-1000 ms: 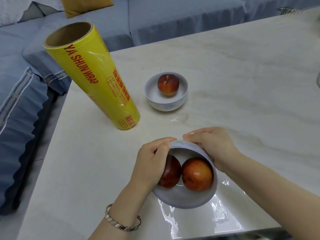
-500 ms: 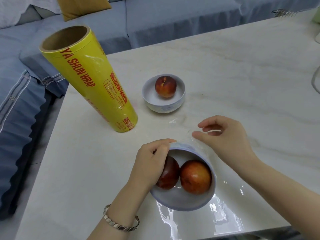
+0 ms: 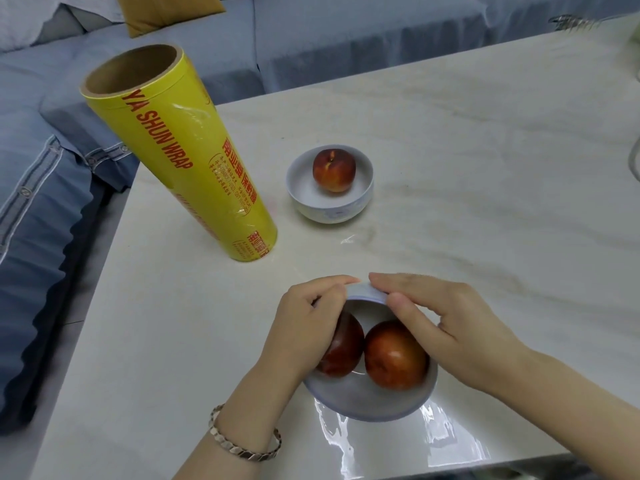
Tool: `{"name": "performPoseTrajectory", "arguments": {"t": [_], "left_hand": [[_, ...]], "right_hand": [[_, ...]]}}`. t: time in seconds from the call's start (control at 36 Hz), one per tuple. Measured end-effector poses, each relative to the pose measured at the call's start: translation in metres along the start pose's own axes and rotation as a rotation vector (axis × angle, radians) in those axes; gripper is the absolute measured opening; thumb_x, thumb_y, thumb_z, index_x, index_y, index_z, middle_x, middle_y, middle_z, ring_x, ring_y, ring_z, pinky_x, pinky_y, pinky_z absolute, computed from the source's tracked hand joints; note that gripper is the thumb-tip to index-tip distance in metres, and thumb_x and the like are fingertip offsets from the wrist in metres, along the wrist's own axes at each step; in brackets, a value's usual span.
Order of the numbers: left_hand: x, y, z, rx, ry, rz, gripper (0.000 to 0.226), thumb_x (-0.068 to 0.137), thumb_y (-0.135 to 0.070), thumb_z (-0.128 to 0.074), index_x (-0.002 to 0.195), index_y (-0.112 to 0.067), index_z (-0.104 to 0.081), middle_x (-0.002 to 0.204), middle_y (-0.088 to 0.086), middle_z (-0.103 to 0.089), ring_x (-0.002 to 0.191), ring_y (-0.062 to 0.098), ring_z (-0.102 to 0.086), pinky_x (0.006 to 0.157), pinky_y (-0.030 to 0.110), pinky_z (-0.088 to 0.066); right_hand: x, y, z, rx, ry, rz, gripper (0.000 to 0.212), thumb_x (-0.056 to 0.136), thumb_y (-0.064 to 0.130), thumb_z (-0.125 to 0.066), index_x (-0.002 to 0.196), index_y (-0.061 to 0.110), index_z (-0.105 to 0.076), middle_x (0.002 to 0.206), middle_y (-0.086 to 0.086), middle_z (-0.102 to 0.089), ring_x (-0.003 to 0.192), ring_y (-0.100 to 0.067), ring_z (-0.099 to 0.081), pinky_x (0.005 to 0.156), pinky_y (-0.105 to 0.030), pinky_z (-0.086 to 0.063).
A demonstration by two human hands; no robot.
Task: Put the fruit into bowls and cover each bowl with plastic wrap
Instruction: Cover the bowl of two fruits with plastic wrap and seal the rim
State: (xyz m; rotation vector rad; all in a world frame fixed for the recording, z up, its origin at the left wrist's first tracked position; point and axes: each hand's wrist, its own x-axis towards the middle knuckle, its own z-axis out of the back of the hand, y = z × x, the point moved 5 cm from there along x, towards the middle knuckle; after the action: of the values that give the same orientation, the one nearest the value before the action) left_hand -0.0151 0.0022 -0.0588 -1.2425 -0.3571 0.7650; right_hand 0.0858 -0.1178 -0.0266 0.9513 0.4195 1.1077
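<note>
A white bowl near the table's front edge tips toward me and holds two red fruits, side by side. It sits on a sheet of clear plastic wrap that shines on the table. My left hand grips the bowl's left rim, partly hiding the left fruit. My right hand lies over the far right rim, thumb and fingers pinching wrap against it. Farther back stands a second white bowl with one red fruit, uncovered. The yellow wrap roll stands upright at the left.
The pale marble table ends close to the left of the roll and just below the near bowl. A blue sofa with cushions runs behind and to the left. A clear glass object pokes in at the right edge.
Half a second ago my right hand was lifted off to the right of the bowl, pulling wrap. It has come back onto the far rim. My left hand stayed on the bowl.
</note>
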Motion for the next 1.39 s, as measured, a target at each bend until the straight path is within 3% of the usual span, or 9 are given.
{"name": "performPoseTrajectory", "arguments": {"t": [0.14, 0.28, 0.47, 0.64, 0.81, 0.97, 1.08, 1.19, 1.39], "left_hand": [[0.000, -0.004, -0.003, 0.032, 0.044, -0.038, 0.035, 0.077, -0.027, -0.043, 0.088, -0.018, -0.075, 0.092, -0.008, -0.074, 0.099, 0.009, -0.065, 0.088, 0.029, -0.050], [-0.003, -0.008, 0.000, -0.003, 0.010, -0.049, 0.033, 0.078, -0.021, -0.042, 0.078, -0.025, -0.075, 0.086, -0.013, -0.074, 0.091, 0.004, -0.066, 0.077, 0.016, -0.048], [-0.002, -0.002, 0.009, -0.023, -0.106, 0.063, 0.035, 0.090, -0.005, -0.046, 0.075, -0.021, -0.073, 0.069, -0.023, -0.070, 0.071, -0.011, -0.061, 0.065, 0.004, -0.043], [-0.011, 0.012, 0.011, -0.190, -0.353, 0.386, 0.035, 0.091, -0.028, -0.040, 0.067, -0.013, -0.059, 0.067, 0.003, -0.061, 0.067, 0.021, -0.054, 0.062, 0.031, -0.043], [-0.017, 0.008, -0.005, -0.217, -0.171, 0.366, 0.019, 0.068, -0.032, -0.043, 0.068, -0.018, -0.056, 0.076, 0.004, -0.058, 0.072, 0.021, -0.048, 0.068, 0.031, -0.043], [-0.004, 0.001, 0.008, -0.222, -0.060, 0.273, 0.022, 0.083, -0.024, -0.047, 0.094, -0.022, -0.066, 0.076, 0.001, -0.069, 0.078, 0.018, -0.061, 0.074, 0.026, -0.048], [0.005, -0.004, 0.005, -0.163, 0.010, 0.274, 0.032, 0.077, -0.037, -0.047, 0.074, -0.022, -0.075, 0.091, -0.001, -0.072, 0.091, 0.016, -0.064, 0.085, 0.029, -0.047], [0.008, -0.006, 0.005, -0.011, 0.012, 0.164, 0.037, 0.095, -0.034, -0.046, 0.090, -0.007, -0.070, 0.090, 0.002, -0.069, 0.082, 0.012, -0.059, 0.075, 0.017, -0.045], [0.009, -0.005, 0.003, 0.091, 0.042, 0.063, 0.036, 0.095, -0.039, -0.043, 0.084, -0.015, -0.068, 0.082, -0.007, -0.068, 0.075, 0.000, -0.057, 0.070, 0.006, -0.041]], "right_hand": [[0.005, -0.012, -0.011, 0.095, 0.086, -0.157, 0.045, 0.085, 0.046, -0.036, 0.120, 0.032, -0.060, 0.120, 0.029, -0.055, 0.112, 0.022, -0.044, 0.092, 0.000, -0.031], [0.011, -0.016, -0.017, 0.230, 0.194, -0.284, 0.016, 0.091, 0.042, -0.046, 0.093, 0.043, -0.062, 0.106, 0.025, -0.065, 0.102, 0.011, -0.054, 0.085, -0.004, -0.038], [0.007, -0.038, -0.008, 0.359, 0.233, -0.450, 0.082, 0.075, 0.077, -0.035, 0.100, 0.006, -0.067, 0.104, -0.008, -0.070, 0.104, -0.019, -0.062, 0.098, -0.030, -0.045], [-0.009, -0.050, -0.007, 0.578, 0.106, -0.561, 0.050, 0.090, 0.042, -0.038, 0.103, 0.003, -0.068, 0.102, -0.015, -0.070, 0.090, -0.015, -0.067, 0.085, -0.026, -0.052], [-0.005, -0.054, -0.003, 0.529, 0.066, -0.539, 0.031, 0.095, 0.024, -0.045, 0.096, 0.006, -0.070, 0.102, -0.018, -0.068, 0.086, -0.013, -0.062, 0.082, -0.027, -0.052], [0.002, -0.048, -0.006, 0.592, 0.111, -0.486, 0.022, 0.082, 0.030, -0.058, 0.093, 0.019, -0.073, 0.093, -0.001, -0.073, 0.087, -0.010, -0.067, 0.073, -0.018, -0.053], [0.017, -0.044, -0.008, 0.550, 0.198, -0.541, 0.019, 0.087, 0.021, -0.057, 0.103, 0.024, -0.067, 0.100, -0.004, -0.070, 0.088, -0.013, -0.064, 0.078, -0.023, -0.050], [0.038, -0.039, -0.007, 0.470, 0.292, -0.565, 0.023, 0.083, 0.030, -0.062, 0.097, 0.014, -0.070, 0.085, -0.001, -0.067, 0.074, -0.009, -0.061, 0.067, -0.016, -0.050], [0.049, -0.045, -0.004, 0.401, 0.364, -0.624, 0.025, 0.083, 0.026, -0.065, 0.087, 0.002, -0.069, 0.078, -0.008, -0.063, 0.072, -0.014, -0.058, 0.065, -0.016, -0.051]]}}
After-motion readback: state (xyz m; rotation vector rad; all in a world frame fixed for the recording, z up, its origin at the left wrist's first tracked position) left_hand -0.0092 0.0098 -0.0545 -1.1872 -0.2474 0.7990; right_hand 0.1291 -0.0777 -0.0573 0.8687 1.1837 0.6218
